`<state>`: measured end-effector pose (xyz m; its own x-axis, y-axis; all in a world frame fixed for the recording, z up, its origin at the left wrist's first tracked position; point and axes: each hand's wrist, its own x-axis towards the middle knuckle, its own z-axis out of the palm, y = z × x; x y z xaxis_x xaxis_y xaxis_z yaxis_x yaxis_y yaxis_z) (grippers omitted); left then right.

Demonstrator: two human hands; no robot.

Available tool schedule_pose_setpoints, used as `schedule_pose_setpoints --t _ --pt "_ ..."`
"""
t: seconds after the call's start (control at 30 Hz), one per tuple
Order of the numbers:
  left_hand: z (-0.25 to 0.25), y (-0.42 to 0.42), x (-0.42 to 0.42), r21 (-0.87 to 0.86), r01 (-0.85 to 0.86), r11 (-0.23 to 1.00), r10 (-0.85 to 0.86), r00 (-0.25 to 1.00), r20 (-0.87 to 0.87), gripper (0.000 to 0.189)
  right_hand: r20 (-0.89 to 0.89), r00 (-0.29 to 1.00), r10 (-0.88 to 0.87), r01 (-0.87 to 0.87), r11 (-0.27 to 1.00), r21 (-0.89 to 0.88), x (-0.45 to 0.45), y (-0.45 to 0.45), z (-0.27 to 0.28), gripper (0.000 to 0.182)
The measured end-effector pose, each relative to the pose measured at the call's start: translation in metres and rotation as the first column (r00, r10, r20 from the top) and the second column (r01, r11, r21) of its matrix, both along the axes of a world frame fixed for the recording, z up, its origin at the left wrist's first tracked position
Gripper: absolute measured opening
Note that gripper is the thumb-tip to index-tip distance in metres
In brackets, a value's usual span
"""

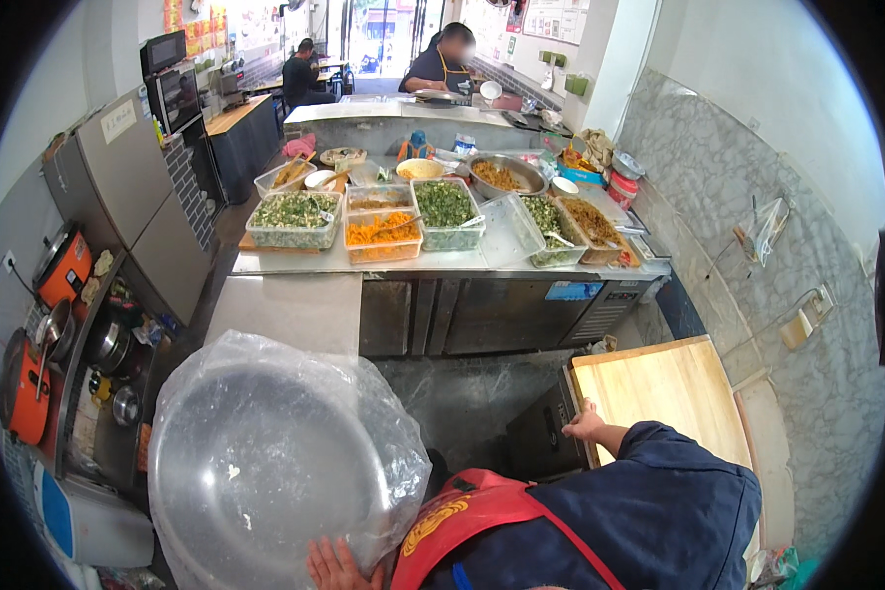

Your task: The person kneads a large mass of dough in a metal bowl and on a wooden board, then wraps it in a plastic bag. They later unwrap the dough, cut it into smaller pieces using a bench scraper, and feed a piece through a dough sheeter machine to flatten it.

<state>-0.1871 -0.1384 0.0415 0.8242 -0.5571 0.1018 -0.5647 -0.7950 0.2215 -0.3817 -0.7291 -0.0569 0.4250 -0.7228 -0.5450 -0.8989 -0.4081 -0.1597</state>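
Observation:
My left hand (pixel 339 564) lies spread on the near rim of a large round metal basin (pixel 265 472), which is covered with clear plastic film (pixel 398 435). A few white flecks show on the basin's covered surface. To the right, my right hand (pixel 586 424) is at the left edge of a wooden board (pixel 656 391), its bent fingers near the front of the dark cabinet (pixel 546 428) under the board. Whether those fingers grip or press anything cannot be made out. I wear a red apron (pixel 464 516) over dark sleeves.
Across the aisle, a counter (pixel 442 259) bears plastic tubs of chopped greens (pixel 442 205), shredded orange filling (pixel 383 232) and brown filling (pixel 594 221). Behind it stands a person (pixel 442 70); another sits (pixel 302 74) farther back. Rice cookers (pixel 26 391) and pots line the left shelf.

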Motion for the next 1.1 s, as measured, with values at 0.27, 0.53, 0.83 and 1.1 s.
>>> schedule_pose_setpoints --t 0.27,0.53,0.83,1.1 --pt "0.002 -0.004 0.002 -0.043 -0.017 0.999 0.017 1.0 0.016 0.082 -0.032 0.999 0.009 -0.01 1.0 -0.018 0.0 0.0 -0.002 0.048" --pt "-0.008 0.002 0.004 -0.009 0.011 1.0 -0.01 0.998 0.057 0.081 -0.024 0.999 -0.041 0.042 0.999 0.016 0.007 -0.002 0.003 0.058" --pt "-0.029 0.014 0.005 0.048 0.043 0.998 -0.04 0.998 -0.055 0.056 -0.17 0.983 -0.065 0.062 0.998 -0.022 0.03 -0.005 0.01 0.071" --pt "-0.02 0.002 0.003 -0.06 -0.02 0.998 0.023 0.999 0.048 0.046 -0.103 0.975 -0.197 0.201 0.979 0.03 0.033 -0.013 0.022 0.107"
